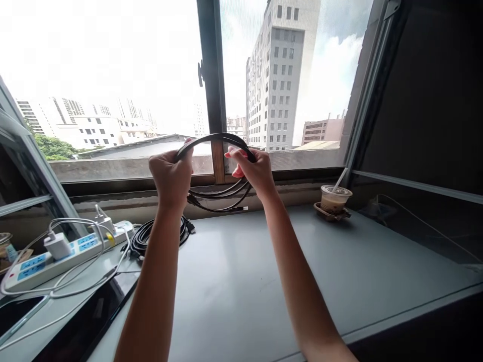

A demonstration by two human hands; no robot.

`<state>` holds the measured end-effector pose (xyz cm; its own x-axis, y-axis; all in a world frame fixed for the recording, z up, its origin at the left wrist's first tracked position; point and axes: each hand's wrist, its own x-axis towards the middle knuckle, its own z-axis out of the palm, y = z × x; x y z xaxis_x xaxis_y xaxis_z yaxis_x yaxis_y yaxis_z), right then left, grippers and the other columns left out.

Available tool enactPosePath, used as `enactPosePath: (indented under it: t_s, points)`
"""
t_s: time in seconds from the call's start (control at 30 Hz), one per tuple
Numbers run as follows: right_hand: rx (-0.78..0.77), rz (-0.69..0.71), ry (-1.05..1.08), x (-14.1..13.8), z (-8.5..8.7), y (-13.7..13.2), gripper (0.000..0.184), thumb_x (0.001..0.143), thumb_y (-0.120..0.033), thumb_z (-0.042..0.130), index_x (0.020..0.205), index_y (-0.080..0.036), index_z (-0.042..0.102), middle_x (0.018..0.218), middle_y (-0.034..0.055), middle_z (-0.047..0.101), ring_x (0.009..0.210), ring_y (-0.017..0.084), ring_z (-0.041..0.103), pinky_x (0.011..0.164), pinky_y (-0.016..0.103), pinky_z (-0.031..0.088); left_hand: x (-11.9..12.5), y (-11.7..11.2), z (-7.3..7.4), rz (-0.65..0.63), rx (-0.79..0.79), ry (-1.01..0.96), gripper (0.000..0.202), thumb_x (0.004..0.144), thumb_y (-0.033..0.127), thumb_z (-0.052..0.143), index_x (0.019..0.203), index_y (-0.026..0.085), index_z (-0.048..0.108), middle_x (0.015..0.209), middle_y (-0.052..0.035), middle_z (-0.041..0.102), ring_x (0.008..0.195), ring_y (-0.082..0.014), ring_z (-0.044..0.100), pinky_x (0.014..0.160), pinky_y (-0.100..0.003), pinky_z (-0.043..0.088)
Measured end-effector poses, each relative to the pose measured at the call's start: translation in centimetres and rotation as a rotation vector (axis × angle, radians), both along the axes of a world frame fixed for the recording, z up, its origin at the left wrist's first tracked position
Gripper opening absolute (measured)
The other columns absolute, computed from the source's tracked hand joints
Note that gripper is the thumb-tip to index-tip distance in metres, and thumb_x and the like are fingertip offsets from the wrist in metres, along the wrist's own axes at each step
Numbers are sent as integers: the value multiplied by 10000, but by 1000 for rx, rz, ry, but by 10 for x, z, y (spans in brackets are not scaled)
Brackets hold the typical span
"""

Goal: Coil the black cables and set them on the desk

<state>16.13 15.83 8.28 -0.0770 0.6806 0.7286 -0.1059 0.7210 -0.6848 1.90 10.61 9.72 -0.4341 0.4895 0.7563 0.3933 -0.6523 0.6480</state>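
Black cable (217, 138) arches between both raised hands before the far window: left hand (171, 176) and right hand (252, 171) each clench the looped bundle. Coiling looks underway; gathering the dangling loops evenly seems next. Another coil (151, 234) lies near left.

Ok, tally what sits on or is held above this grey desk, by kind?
Coiled black cables: 2, one held by left hand and right hand, one lying on the desk
White power strips: 1
Clear plastic iced-drink cups: 1
Total: 4
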Motion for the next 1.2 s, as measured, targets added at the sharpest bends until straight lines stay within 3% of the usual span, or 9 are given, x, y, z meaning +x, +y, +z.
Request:
enactPosePath:
  t_s: [0.1,0.23,0.43,0.53,0.63,0.8,0.9,1.03,1.2]
  points:
    - [-110,171,13,7,5,-10,265,775,-427,628,712,-171,659,434,-73,342,364,38,323,330,163,236,4,7,-5,-68,56,-96,424,764,304,590,396,191,411,322,72,322,256,-43,282,291,-229,166]
    - [-179,375,-8,22,9,-15,229,697,-379,704,800,-176,683,433,-103,218,365,30,135,329,189,90,4,26,-18,-250,-144,-114,370,749,306,588,429,180,450,329,59,368,281,-82,416,311,-205,290]
    - [-185,282,103,22,15,-28,238,675,-341,688,823,-155,695,437,-103,218,372,35,117,332,212,85,15,48,-43,-273,-600,-74,309,781,329,506,547,146,587,483,-50,596,397,-164,572,446,-259,477]
    - [-134,226,110,18,18,-39,224,668,-349,684,801,-169,701,432,-101,222,370,35,123,344,218,112,23,51,-50,-470,-834,-4,433,782,465,474,546,132,618,547,-137,641,443,-260,609,469,-367,505]
    - [-54,238,67,20,20,-47,214,675,-364,677,771,-175,703,426,-97,221,366,32,122,361,223,118,25,52,-52,-828,-1010,62,547,782,571,412,666,112,685,647,-176,675,619,-302,663,597,-382,530]
    - [-24,293,78,26,18,-40,207,700,-390,653,790,-206,682,413,-100,161,357,45,102,372,235,96,18,52,-48,-1127,-685,-69,372,803,481,527,898,151,672,902,-122,702,901,-246,652,847,-334,479]
    - [-87,318,211,28,17,-29,229,683,-414,659,795,-214,652,403,-104,135,360,59,81,361,241,93,18,49,-43,-1131,-347,-157,355,810,509,532,703,174,583,956,-73,691,895,-205,650,883,-313,448]
    - [-90,328,295,28,18,-22,313,631,-468,714,707,-208,556,454,-100,155,375,57,116,351,228,129,22,42,-34,-1067,-131,-204,395,783,528,560,624,180,463,726,-3,654,811,-164,659,784,-244,463]
    - [39,54,313,27,17,-25,287,650,-394,738,718,-200,538,518,-68,361,405,59,321,350,201,268,21,27,-22,-980,-42,-244,370,761,496,608,632,186,455,400,95,291,438,-80,511,488,-169,414]
